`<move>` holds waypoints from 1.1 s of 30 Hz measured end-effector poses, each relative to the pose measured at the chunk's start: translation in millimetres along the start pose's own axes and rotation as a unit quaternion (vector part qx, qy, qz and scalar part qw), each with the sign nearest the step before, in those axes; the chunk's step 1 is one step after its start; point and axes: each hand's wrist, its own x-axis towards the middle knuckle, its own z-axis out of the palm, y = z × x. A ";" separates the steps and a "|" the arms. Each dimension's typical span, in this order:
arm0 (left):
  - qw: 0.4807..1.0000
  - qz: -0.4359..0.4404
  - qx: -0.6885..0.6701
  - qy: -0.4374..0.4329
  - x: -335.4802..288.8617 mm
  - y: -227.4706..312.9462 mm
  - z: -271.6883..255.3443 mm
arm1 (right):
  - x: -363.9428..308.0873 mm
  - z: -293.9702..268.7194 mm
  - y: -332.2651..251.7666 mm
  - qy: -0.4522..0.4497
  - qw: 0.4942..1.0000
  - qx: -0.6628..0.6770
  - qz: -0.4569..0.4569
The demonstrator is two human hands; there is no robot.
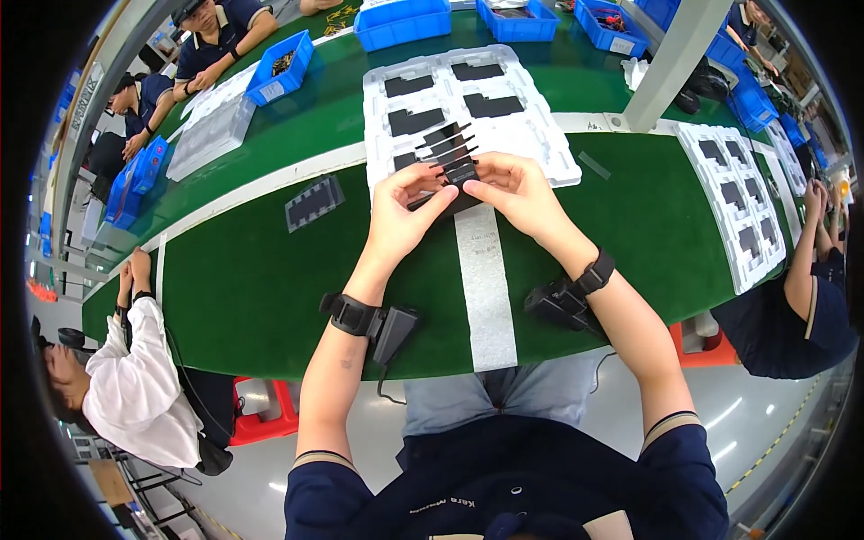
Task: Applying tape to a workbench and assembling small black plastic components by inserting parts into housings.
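Between my two hands, over the near edge of a white moulded tray [536, 112], is a black part [447, 147] with several thin slat-like strips sticking out at its sides. My left hand [405, 211] pinches its lower left side, thumb and fingers closed. On the other side my right hand [515, 193] grips it with the thumb pressed on its front. The fingers hide some of the part's lower end. Flat black pieces [493, 104] lie in the tray's recesses beyond my hands.
A clear sheet with dark marks [315, 203] lies left on the green table [243, 270], a small clear strip [594, 165] right. Blue bins [402, 25] line the back. Another white tray [731, 202] and a metal post [675, 67] stand right. People sit on both sides.
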 end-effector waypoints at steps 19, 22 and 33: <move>0.999 0.037 0.030 0.021 -5.6 19.1 -2.6 | -6.4 2.5 -5.1 0.040 0.992 0.117 -0.010; 0.998 0.052 0.034 0.024 -6.7 20.1 -1.7 | -8.3 5.9 -6.2 0.059 0.989 0.133 -0.021; 1.000 0.021 0.000 -0.023 -11.1 20.3 -4.5 | -8.6 -2.1 -12.6 0.046 0.988 0.145 -0.019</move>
